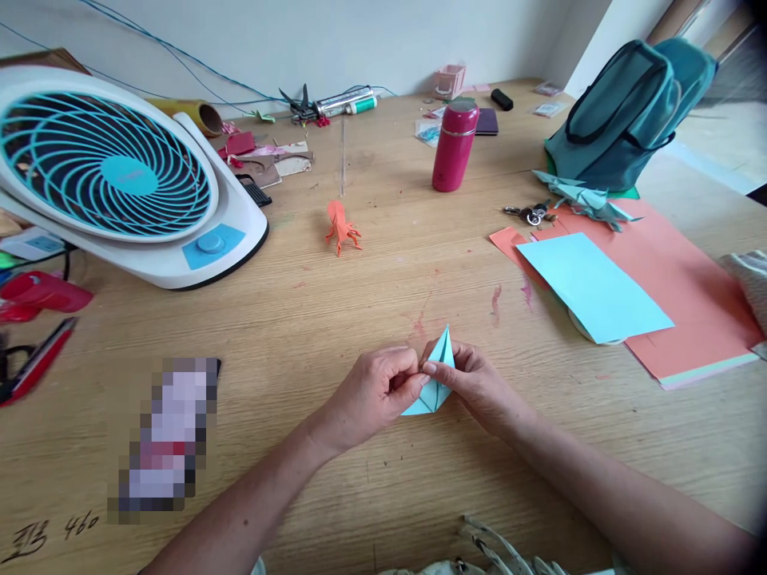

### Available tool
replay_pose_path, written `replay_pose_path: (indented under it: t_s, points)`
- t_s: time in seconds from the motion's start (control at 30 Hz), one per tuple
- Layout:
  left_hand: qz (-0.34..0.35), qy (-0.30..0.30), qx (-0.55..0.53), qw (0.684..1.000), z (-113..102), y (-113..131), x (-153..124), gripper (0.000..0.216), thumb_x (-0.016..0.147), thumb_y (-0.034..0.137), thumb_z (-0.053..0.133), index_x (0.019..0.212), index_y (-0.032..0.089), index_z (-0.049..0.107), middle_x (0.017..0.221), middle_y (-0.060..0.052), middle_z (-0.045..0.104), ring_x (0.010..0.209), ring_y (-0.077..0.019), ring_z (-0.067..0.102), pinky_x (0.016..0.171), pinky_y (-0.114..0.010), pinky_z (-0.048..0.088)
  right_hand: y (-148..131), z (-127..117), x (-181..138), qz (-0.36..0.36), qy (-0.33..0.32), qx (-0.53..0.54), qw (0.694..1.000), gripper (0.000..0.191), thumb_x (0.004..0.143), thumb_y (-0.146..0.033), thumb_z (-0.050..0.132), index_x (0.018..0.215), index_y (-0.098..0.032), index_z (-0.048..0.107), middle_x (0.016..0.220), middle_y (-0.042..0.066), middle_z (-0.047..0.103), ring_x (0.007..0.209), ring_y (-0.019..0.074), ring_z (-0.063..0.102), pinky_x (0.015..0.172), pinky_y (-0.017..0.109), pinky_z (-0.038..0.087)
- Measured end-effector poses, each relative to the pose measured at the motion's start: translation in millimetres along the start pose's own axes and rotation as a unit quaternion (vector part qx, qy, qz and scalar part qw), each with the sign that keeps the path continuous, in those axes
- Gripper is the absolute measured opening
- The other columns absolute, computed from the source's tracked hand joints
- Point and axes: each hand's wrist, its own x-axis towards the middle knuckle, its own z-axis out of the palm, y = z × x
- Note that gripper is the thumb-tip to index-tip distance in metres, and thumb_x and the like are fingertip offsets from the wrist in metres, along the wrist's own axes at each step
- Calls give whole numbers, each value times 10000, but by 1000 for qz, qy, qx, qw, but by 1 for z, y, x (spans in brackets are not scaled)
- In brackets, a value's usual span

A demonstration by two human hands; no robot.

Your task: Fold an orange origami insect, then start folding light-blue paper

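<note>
A small light-blue folded paper piece (435, 383) with a pointed tip is held just above the wooden table (359, 303), near its front middle. My left hand (375, 393) pinches its left edge with thumb and fingers closed. My right hand (476, 382) grips its right side, with the thumb pressed on the paper. The two hands touch each other around the fold.
A white and teal fan (120, 172) stands at the left. An orange origami figure (341, 228) and a pink bottle (455, 144) are further back. Light-blue sheet (590, 287) on orange paper (677, 295), a teal origami figure (584, 200), keys (530, 212) and a teal backpack (623, 112) lie right. Red scissors (36, 363) lie far left.
</note>
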Motion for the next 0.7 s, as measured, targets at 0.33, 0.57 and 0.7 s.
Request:
replay_pose_path:
  t_s: [0.33,0.57,0.7]
  points:
    - [42,7,13,999,2,-2,0,316,887,120,525,639,193,343,624,61,388,578,-86,369,581,-232,292,-4,5,-2,-17,33,-33,999,402,706,-492,840,660,-166,609,603,-38,519,565,99,426,553,242,357]
    - [29,-20,-13,999,1,-2,1,303,854,132,533,629,193,339,611,65,384,561,-83,355,568,-236,279,-2,4,-2,-14,36,0,999,456,744,-553,801,602,-166,605,544,-49,476,524,84,365,534,238,321]
    - [14,-23,-33,999,0,-1,2,309,849,152,536,616,192,336,601,65,373,559,-82,343,564,-234,278,-5,2,-2,-4,36,-13,999,534,768,-638,747,570,-173,575,533,-46,447,517,89,348,519,247,306]
